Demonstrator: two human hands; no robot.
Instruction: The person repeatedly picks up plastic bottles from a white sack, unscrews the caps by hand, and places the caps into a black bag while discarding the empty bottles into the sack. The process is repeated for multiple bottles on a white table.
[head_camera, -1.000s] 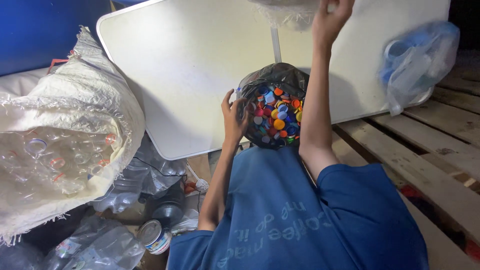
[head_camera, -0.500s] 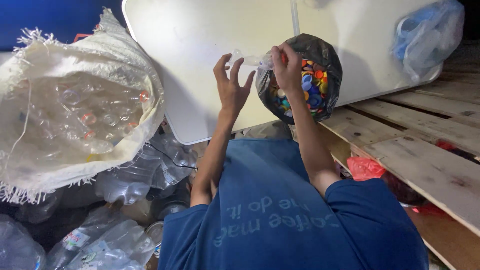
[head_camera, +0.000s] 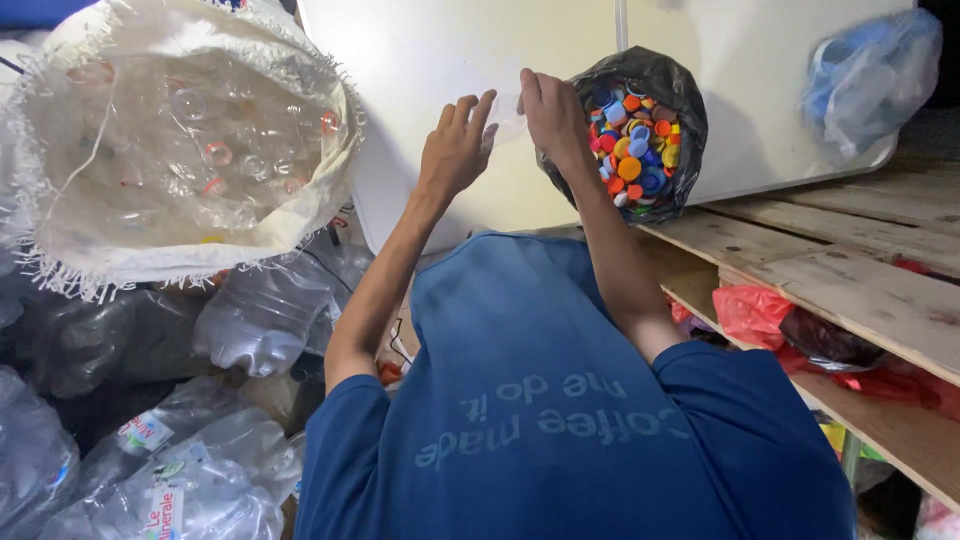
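Note:
My left hand (head_camera: 455, 150) and my right hand (head_camera: 550, 110) meet in front of a white board (head_camera: 440, 60), both on a small clear plastic bottle (head_camera: 506, 118) held between them. My left fingers are spread against one end, and my right hand closes over the other end. Just right of my right hand sits a black bag (head_camera: 680, 110), open and full of coloured bottle caps (head_camera: 628, 150). My blue shirt (head_camera: 560, 400) fills the lower middle of the view.
A large white woven sack (head_camera: 60, 230) holding clear bottles stands at the left. Crushed clear bottles (head_camera: 260, 310) lie below it. Wooden pallet boards (head_camera: 850, 290) run along the right, with a red bag (head_camera: 750, 312) beneath and a blue plastic bag (head_camera: 870, 70) at the top right.
My right hand came down from high above the board. My left hand left the cap bag, and both now hold the clear bottle left of the bag.

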